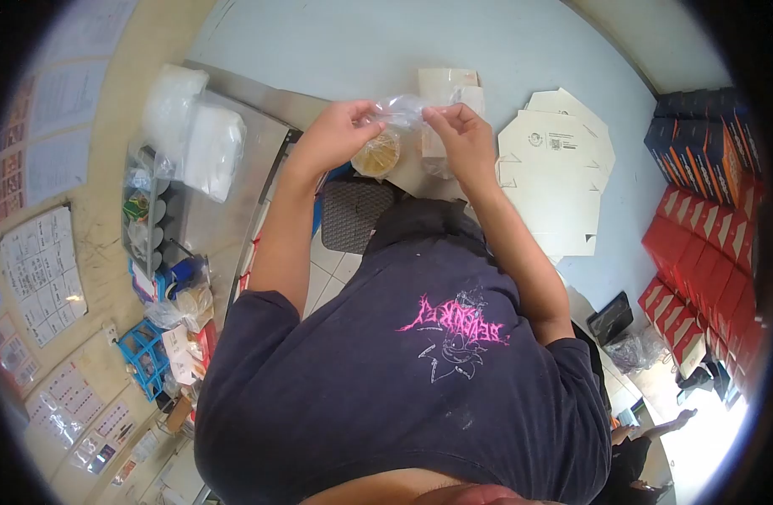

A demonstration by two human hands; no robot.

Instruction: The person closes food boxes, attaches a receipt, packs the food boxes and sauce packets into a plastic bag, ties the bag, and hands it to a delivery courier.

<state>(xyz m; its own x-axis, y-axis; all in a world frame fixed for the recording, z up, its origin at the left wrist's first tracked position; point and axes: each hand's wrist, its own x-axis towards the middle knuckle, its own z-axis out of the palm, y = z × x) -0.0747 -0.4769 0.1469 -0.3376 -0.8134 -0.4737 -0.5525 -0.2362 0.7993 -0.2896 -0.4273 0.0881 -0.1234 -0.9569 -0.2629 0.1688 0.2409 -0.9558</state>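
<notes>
A clear plastic bag (pixel 399 110) is stretched between my two hands. My left hand (pixel 343 133) pinches its left end between thumb and fingers. The right end is pinched in the fingertips of my right hand (pixel 464 139). Just below the bag, close to my left hand, is a round clear container (pixel 376 157) with something yellow in it. Behind and beside my right hand stand pale cardboard pieces (pixel 448 77), partly covered by clear plastic.
Flat white printed cartons (pixel 555 160) lie on the right. Red boxes (pixel 698 252) and dark blue boxes (pixel 693 147) are stacked far right. Wrapped white packs (pixel 214 143) sit on a metal counter (pixel 235 215) at left. Another person (pixel 635 463) is at lower right.
</notes>
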